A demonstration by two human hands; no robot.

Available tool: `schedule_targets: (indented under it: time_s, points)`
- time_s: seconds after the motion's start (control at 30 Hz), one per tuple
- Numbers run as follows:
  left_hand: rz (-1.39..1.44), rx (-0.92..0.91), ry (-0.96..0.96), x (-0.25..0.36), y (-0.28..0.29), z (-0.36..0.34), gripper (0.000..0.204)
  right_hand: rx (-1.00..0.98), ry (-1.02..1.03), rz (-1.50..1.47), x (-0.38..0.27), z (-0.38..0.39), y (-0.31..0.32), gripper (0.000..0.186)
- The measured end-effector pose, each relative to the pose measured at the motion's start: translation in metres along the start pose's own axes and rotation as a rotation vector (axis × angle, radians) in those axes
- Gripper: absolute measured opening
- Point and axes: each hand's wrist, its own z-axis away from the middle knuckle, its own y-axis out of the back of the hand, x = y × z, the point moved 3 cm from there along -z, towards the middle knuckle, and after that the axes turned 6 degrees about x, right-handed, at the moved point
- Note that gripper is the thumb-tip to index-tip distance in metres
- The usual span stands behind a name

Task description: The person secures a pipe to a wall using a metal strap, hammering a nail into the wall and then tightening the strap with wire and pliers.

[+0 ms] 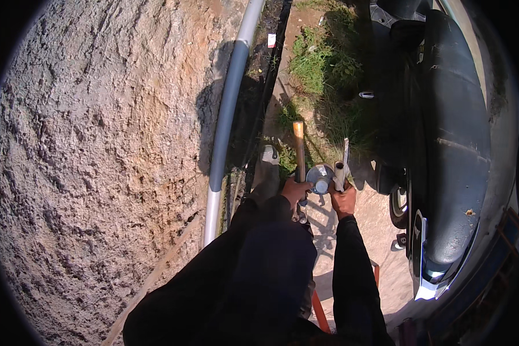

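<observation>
Head view looks down along a rough grey-brown plastered wall [98, 161] that fills the nine o'clock half of the frame, with a grey pipe [228, 109] running along its foot from twelve o'clock toward six. Both dark-sleeved forearms come up from six o'clock and meet just past the centre.

The left hand [296, 190] has its grip clamped on a long wooden handle [299, 151]. The handle is slim, pale brown and sunlit, lighter at its far end, and it points away toward twelve o'clock; its lower part passes under the fingers, and what it ends in is hidden by the hand and sleeve.

The right hand [343, 200], just at three o'clock of the left, has its grip closed around a short pale rod [339, 175] that stands up out of the fist. A thin grey strip rises beside the rod toward twelve o'clock; I cannot tell whether it is part of the same thing.

Between the two hands, touching or nearly touching both, sits a small round metal can [320, 178], grey-blue with a bright rim, its open mouth turned toward the camera.

Under the hands lies bare sandy ground [375, 230] crossed by sharp shadows. A patch of green grass [323, 63] lies at twelve o'clock, and a dark parked motorbike [450, 150] fills the three o'clock side.
</observation>
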Motion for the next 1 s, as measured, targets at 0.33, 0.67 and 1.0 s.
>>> schedule_targets:
  time_s: [0.33,0.67,1.0]
  points:
    - [-0.250,0.046,-0.050,-0.011,0.013,-0.203,0.029,-0.149,-0.129,0.029,0.092,-0.149,-0.127,0.044]
    - [-0.332,0.140,-0.115,-0.051,0.041,-0.257,0.025,0.036,-0.204,0.384,0.113,-0.217,-0.119,0.055]
    - [-0.218,0.179,-0.186,-0.053,0.061,-0.342,0.032,0.090,0.065,0.059,0.202,-0.244,-0.087,0.055]
